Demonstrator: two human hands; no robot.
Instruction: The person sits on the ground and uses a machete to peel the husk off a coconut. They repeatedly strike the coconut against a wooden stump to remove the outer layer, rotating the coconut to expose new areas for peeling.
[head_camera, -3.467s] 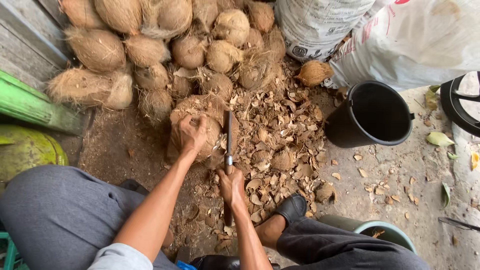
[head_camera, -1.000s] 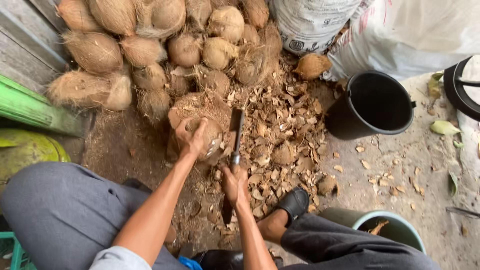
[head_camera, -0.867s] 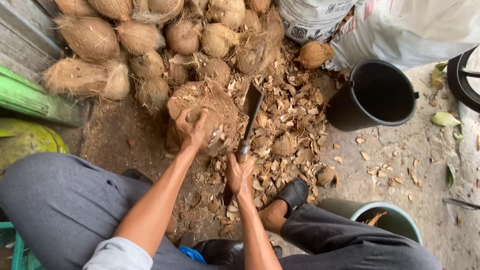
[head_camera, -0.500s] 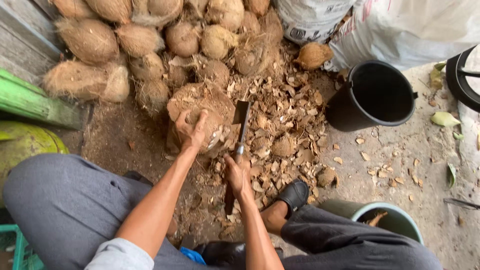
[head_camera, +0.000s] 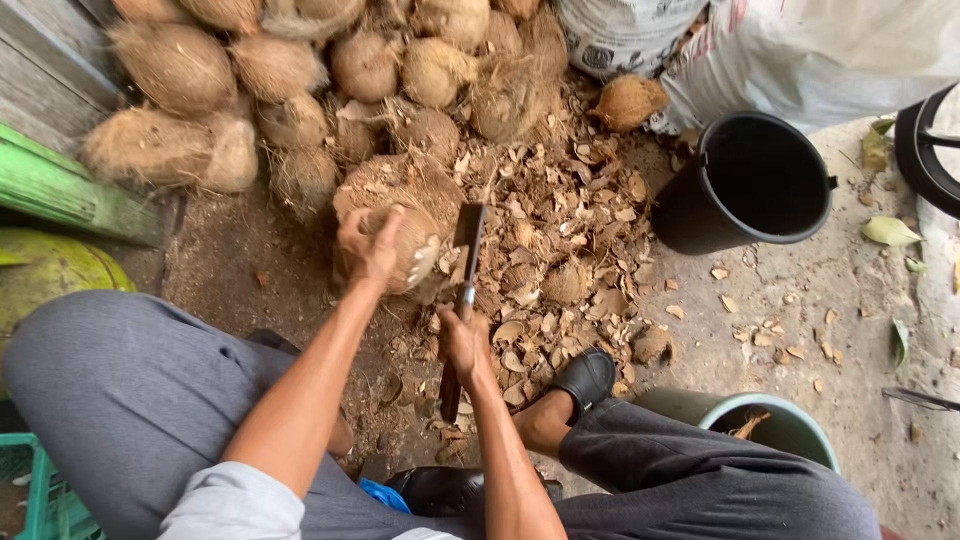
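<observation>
Right, left hand (head_camera: 368, 243) is clamped over the top of a husked coconut (head_camera: 405, 255), fingers wrapped round it, pinning it on a rough chopping stump (head_camera: 385, 190) just far of the person's knees. Right hand (head_camera: 464, 345) has its fingers closed round the handle of a cleaver (head_camera: 466, 250), blade up beside the nut's right side, touching it or very nearly — can't tell which from here.

Judgement on doing this well: the blade sits close to the left-hand fingers, so those want to stay on the far-left shoulder of the nut, well off the cut line. Short, shallow chops at a slant, shaving fibre and shell in thin flakes, look safer than one heavy blow. Turn the nut a bit betw. strokes w/ the left hand so the cleaver always meets a fresh face on the right.

Shell chips (head_camera: 560, 260) litter the ground to the right and near side, under the person's black shoe (head_camera: 585, 378) — slippery footing, prob. Pile of unhusked coconuts (head_camera: 290, 70) sits far and left; black bucket (head_camera: 745, 180) stands to the right, well apart, and a green tub (head_camera: 775, 425) near right by the leg.
</observation>
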